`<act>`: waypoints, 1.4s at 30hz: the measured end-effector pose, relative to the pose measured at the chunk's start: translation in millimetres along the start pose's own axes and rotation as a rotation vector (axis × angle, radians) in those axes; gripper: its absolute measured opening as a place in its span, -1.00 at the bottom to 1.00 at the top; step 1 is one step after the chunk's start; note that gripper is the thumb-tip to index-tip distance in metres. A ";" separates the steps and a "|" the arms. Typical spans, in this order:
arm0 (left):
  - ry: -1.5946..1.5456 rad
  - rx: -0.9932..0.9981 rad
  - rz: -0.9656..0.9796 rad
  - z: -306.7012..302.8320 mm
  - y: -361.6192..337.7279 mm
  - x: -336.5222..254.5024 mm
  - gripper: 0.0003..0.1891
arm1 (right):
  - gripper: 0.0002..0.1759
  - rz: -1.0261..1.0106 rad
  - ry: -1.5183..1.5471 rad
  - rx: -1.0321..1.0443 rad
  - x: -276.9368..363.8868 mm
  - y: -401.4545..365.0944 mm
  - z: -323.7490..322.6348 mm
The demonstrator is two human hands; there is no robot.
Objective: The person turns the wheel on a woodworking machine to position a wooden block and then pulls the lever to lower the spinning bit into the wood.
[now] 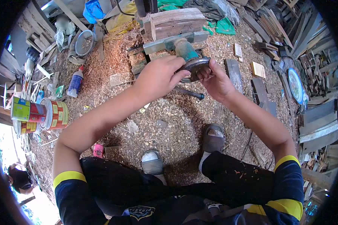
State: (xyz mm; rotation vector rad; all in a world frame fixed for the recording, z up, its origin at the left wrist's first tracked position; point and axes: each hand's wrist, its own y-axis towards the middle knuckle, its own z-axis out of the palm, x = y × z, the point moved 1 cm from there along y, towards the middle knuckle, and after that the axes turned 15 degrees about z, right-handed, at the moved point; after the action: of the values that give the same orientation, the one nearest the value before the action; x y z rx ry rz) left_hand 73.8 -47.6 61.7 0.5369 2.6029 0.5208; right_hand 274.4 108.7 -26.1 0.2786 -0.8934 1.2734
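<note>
Both my hands are on a dark round ring-like piece (pixel 195 64) in front of a green bench vise (pixel 186 50). My left hand (pixel 162 72) curls round its left side, thumb along the lower edge. On the right side, my right hand (pixel 216 80) grips it with the thumb up at the rim and fingers bent underneath. The ring overlaps the front of the vise in this view. Behind the vise's grey jaws (pixel 163 44) stands a thick wooden block (pixel 178 23). A dark bar with a blue tip (pixel 191 93) lies below my hands.
Wood shavings (pixel 176 131) cover the ground round my sandals (pixel 152 162). At left stand a blue-and-white bottle (pixel 75 82) with a red cap and several paint buckets (pixel 55 113). Wood offcuts (pixel 257 69) and a round blue-rimmed object (pixel 296 85) lie at right.
</note>
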 end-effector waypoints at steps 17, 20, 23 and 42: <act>-0.088 -0.205 0.050 3.1 2.4 -7.7 -0.72 | -0.50 -0.026 -0.196 -0.317 9.9 -5.3 32.0; -0.066 -0.130 0.071 6.6 10.9 2.3 -0.70 | -0.39 0.018 -0.035 -0.217 -1.5 -9.5 37.8; -0.108 -0.104 0.018 6.4 11.5 -0.1 -0.70 | -0.34 0.042 0.013 -0.152 0.0 -8.2 39.6; -0.045 -0.264 -0.056 31.4 -9.6 1.0 -0.76 | -0.29 -0.075 -0.200 -0.233 -1.3 -5.8 41.8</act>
State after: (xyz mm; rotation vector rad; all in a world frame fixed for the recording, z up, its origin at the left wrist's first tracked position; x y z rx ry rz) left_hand 85.3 -46.9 30.9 0.3824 2.4475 0.8089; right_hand 262.0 79.4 1.7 0.2549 -1.1814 1.0730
